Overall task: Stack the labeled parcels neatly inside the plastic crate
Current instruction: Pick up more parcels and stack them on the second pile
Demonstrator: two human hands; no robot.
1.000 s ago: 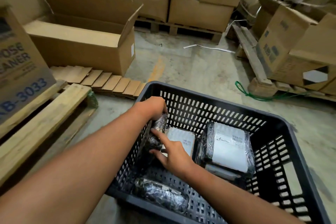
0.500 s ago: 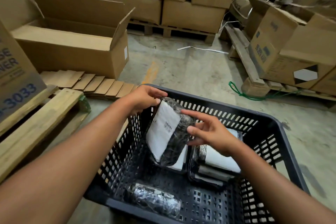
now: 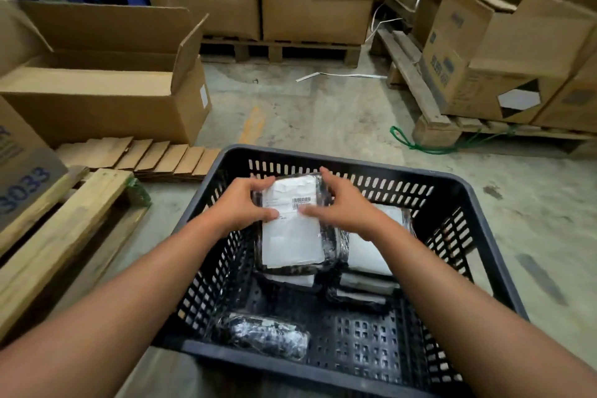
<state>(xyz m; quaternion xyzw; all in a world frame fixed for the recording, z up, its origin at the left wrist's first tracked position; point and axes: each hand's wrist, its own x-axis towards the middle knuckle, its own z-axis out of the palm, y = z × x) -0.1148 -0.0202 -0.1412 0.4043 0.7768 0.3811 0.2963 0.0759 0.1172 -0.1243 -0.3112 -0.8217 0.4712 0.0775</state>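
Black crate (image 3: 478,203) | both hands' fingers (image 3: 258,212) clamp labeled parcel (image 3: 292,236) | stacks beneath, wrapped roll (image 3: 268,334) near

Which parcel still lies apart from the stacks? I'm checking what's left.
The rolled black parcel in the crate's near-left corner; the others lie flat, labels up, stacked at the far end.

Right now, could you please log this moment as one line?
both hands: left hand, right hand | holding: labeled parcel | over: left stack in crate | loose: roll
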